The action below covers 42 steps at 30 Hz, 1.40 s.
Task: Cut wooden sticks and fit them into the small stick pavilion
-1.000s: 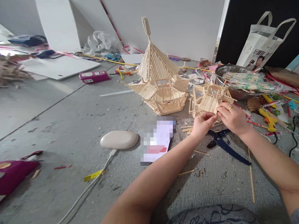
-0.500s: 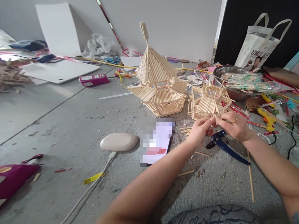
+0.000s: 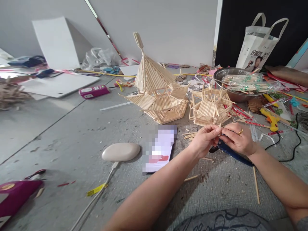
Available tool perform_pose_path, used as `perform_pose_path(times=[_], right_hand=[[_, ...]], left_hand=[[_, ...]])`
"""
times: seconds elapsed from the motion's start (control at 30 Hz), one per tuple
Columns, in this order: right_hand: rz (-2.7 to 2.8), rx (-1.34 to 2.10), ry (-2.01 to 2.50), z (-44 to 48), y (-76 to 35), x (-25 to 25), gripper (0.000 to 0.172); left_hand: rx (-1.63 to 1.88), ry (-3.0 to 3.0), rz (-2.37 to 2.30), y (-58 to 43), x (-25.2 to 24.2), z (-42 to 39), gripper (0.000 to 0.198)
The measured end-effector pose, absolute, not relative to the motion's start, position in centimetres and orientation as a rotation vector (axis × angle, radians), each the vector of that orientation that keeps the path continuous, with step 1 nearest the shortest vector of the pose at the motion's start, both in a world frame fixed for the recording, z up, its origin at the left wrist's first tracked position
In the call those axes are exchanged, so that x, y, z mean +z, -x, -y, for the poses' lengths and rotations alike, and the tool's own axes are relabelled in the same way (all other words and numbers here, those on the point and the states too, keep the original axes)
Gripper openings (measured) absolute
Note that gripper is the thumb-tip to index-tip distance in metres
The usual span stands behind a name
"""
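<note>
In front of the smaller stick model, my left hand (image 3: pixel 204 139) and my right hand (image 3: pixel 239 139) meet with fingertips pinched together. The pale tip of a small wooden stick (image 3: pixel 220 125) pokes up between them; the rest is hidden by fingers. My right hand wears a ring. Beneath both hands lies a dark blue hand cutter (image 3: pixel 234 155), partly covered. The smaller model (image 3: pixel 211 107), built of wooden sticks, stands just beyond. To its left rises a bigger stick model (image 3: pixel 156 86) with a pointed roof. Loose sticks (image 3: pixel 190 135) lie by my left hand.
A phone (image 3: pixel 161 149) and a white oval device (image 3: pixel 121 151) with a cable lie left of my arms. A metal bowl (image 3: pixel 220 75) holds bagged sticks. A yellow glue gun (image 3: pixel 270 119) lies right, a purple power strip (image 3: pixel 93 91) far left, and a tote bag (image 3: pixel 258 45) behind.
The view has shifted slightly, so the scene sits lower and further left. My fingers have drawn closer together, and the right hand now covers more of the cutter.
</note>
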State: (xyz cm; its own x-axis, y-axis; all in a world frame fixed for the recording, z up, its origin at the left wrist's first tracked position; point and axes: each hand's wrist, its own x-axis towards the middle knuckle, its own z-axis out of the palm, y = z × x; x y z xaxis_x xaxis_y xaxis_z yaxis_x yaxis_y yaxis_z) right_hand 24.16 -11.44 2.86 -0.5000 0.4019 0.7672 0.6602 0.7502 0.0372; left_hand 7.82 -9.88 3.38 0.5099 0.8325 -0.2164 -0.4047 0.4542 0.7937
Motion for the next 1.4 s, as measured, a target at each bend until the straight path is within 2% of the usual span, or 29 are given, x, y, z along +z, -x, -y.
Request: perform_pose_path(times=[0.27,0.43,0.67,0.83,0.93,1.03,1.2,1.4], right_hand=[[2.086,-0.382,0.837,12.6,-23.6,3.7,0.022],[1.987,-0.154,0.885,12.8,-23.4,4.4,0.018],[1.958,0.152,0.96,12.5,-24.0,5.0,0.014],[2.381,0.194,1.545,13.2,-25.0,6.6,0.035],[2.738,0.294,1.928,13.5,-24.2,6.7,0.028],[2.853,0.385,2.114,13.3,-22.9,5.9,0.027],[2.845,0.352,2.106,13.5,-22.6,5.2,0.023],[2.815,0.335,1.83,13.8,-24.7,6.1,0.017]], left_hand=[[0.864,-0.727,-0.637,-8.0,3.5,10.4,0.037],[0.922,-0.844,-0.643,-8.2,3.9,10.6,0.033],[0.986,-1.613,-0.824,-6.6,5.5,10.4,0.015],[1.046,-1.87,-0.999,-5.3,5.6,9.5,0.016],[1.074,-1.76,-1.073,-5.0,5.0,8.9,0.018],[1.082,-1.645,-1.07,-5.1,4.5,8.6,0.02],[1.134,-1.535,-1.027,-5.5,3.9,8.5,0.018],[1.253,-1.446,-0.948,-5.4,4.0,8.7,0.021]])
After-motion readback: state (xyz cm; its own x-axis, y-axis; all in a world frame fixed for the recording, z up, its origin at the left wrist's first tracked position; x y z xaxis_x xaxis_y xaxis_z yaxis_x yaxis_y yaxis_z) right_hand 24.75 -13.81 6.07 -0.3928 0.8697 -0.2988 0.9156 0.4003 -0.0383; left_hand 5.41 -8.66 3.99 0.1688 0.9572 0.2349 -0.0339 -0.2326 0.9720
